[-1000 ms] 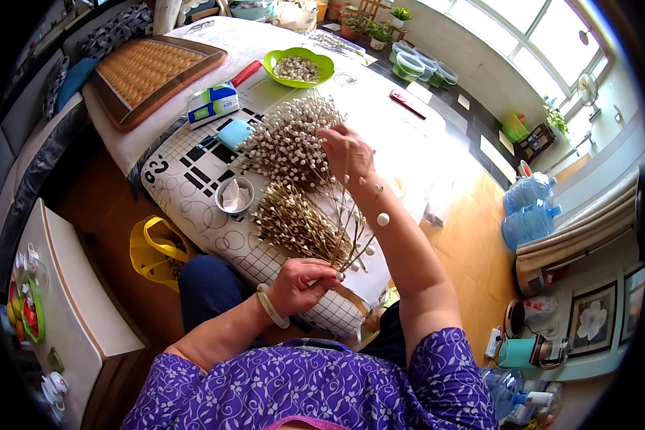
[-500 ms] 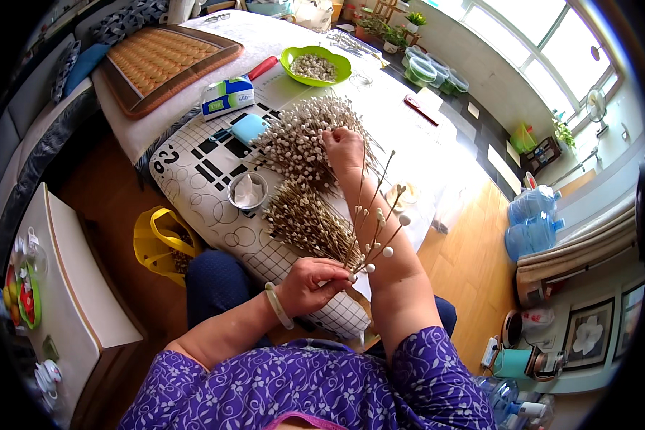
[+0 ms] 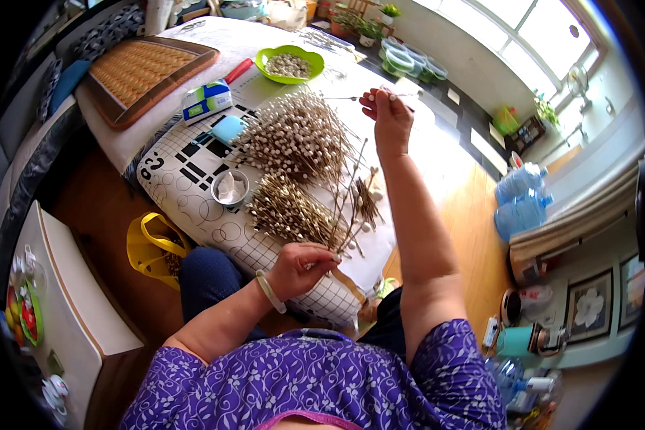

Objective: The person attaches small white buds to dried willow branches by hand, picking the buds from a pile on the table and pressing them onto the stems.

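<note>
In front of me my left hand point(image 3: 304, 269) pinches the lower end of a few brown branched twigs point(image 3: 350, 193), which stand up from the fingers with white beads or buds on some tips. Out to the right and farther off is my raised right hand point(image 3: 389, 118), closed in a pinch on a thin stem point(image 3: 341, 97) that points left. Between the hands lies a large bundle of stems with round white heads point(image 3: 294, 136). Nearer to me is a second bundle of brown stems with smaller pale tips point(image 3: 287, 208). A small sheaf of twigs point(image 3: 368, 201) rests behind the held ones.
A small bowl with white material point(image 3: 229, 188), a light-blue case point(image 3: 228, 129), a tissue pack point(image 3: 206, 102) and a green bowl of small whitish pieces point(image 3: 322, 63) are on the table. A yellow bag point(image 3: 145, 247) stands on the floor at left; water jugs point(image 3: 521, 204) are at right.
My right hand has moved from over the large bundle out to the right, now with a thin stem in it. My left hand stays low with the twigs. The view has shifted slightly.
</note>
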Available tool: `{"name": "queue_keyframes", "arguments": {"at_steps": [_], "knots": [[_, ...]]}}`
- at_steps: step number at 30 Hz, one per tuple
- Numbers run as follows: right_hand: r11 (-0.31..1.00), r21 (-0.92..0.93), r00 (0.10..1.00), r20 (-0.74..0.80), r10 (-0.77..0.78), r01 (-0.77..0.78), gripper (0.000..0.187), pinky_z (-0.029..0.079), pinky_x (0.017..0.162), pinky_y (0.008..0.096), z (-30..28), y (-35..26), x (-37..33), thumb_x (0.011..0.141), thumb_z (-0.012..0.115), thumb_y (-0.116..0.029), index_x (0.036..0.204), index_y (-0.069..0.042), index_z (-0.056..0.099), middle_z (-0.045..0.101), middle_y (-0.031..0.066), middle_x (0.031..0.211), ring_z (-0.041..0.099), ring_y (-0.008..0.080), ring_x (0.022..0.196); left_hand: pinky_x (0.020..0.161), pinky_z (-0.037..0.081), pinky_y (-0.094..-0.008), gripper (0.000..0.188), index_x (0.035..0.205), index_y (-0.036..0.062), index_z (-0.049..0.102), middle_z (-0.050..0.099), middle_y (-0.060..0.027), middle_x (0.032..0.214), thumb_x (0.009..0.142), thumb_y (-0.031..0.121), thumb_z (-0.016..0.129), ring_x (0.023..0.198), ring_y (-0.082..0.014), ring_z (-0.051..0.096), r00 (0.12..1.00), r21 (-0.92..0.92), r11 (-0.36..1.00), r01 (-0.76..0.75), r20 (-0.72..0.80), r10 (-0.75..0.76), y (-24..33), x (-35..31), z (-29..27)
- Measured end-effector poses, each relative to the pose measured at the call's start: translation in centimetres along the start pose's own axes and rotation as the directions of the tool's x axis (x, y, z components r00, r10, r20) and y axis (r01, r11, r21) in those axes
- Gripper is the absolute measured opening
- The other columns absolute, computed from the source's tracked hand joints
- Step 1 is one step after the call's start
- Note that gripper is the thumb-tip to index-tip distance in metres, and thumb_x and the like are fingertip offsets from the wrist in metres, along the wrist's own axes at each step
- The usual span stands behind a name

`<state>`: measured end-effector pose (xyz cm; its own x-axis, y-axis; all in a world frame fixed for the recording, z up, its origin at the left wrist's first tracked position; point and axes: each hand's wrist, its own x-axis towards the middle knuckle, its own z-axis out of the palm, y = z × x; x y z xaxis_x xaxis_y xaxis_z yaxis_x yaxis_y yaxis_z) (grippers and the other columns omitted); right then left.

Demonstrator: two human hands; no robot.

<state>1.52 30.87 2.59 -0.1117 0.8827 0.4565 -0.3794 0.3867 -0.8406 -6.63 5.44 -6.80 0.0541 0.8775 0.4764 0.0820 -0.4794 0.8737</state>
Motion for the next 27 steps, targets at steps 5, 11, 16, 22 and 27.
{"name": "queue_keyframes", "arguments": {"at_steps": [5, 11, 16, 22, 27], "knots": [[0.617, -0.781, 0.782, 0.327, 0.531, -0.093, 0.019, 0.046, 0.056, 0.0279, -6.0, -3.8, -5.4, 0.084, 0.054, -0.018, 0.08, -0.002, 0.062, 0.061, 0.0093, 0.069, 0.055, 0.0149, 0.059, 0.071, 0.052, -0.0278, 0.006, 0.08, -0.0048, 0.062, 0.064, -0.0135, 0.083, 0.075, -0.008, 0.06, 0.079, -0.019, 0.063, 0.999, -0.094, 0.995, 0.019, -0.03, -0.022, 0.2, 0.0, 0.0], [0.129, -0.971, 0.765, 0.237, 0.599, 0.2, 0.028, 0.046, 0.069, 0.0396, -9.8, -0.4, -10.7, 0.082, 0.053, -0.028, 0.083, -0.003, 0.064, 0.061, 0.0184, 0.076, 0.059, 0.0334, 0.073, 0.073, 0.051, -0.0281, 0.005, 0.082, -0.0058, 0.061, 0.063, -0.0129, 0.083, 0.079, -0.007, 0.057, 0.079, -0.0177, 0.062, 0.999, -0.155, 0.987, 0.045, -0.013, -0.048, -0.8, 0.2, 0.1], [0.155, -0.977, 0.886, 0.201, 0.417, 0.149, 0.026, 0.046, 0.068, 0.0388, -10.6, -1.4, -12.9, 0.08, 0.059, -0.029, 0.079, -0.003, 0.063, 0.062, 0.017, 0.074, 0.06, 0.0307, 0.072, 0.072, 0.051, -0.027, 0.005, 0.083, -0.0057, 0.061, 0.063, -0.0122, 0.083, 0.079, -0.007, 0.057, 0.078, -0.0166, 0.062, 0.999, -0.116, 0.992, 0.039, -0.009, -0.041, -1.7, -0.1, 0.3], [0.051, -0.996, 0.793, 0.09, 0.603, 0.074, 0.028, 0.047, 0.074, 0.037, -11.1, -1.6, -16.6, 0.071, 0.062, -0.031, 0.072, -0.004, 0.064, 0.063, 0.0163, 0.076, 0.06, 0.0306, 0.078, 0.06, 0.048, -0.0231, 0.006, 0.08, -0.0058, 0.062, 0.063, -0.0102, 0.076, 0.076, -0.002, 0.064, 0.067, -0.0129, 0.06, 0.998, -0.115, 0.993, 0.024, -0.055, -0.03, -2.1, -0.1, 1.2], [0.184, -0.973, 0.82, -0.011, 0.572, -0.141, 0.021, 0.048, 0.07, 0.0356, -12.3, 0.9, -17.5, 0.068, 0.059, -0.022, 0.071, -0.002, 0.064, 0.063, 0.0159, 0.069, 0.061, 0.0297, 0.069, 0.069, 0.051, -0.0249, 0.005, 0.083, -0.0054, 0.062, 0.063, -0.0101, 0.082, 0.079, -0.004, 0.06, 0.076, -0.0147, 0.062, 0.999, -0.072, 0.996, 0.05, 0.018, -0.049, -1.9, 0.6, 1.0]]}}
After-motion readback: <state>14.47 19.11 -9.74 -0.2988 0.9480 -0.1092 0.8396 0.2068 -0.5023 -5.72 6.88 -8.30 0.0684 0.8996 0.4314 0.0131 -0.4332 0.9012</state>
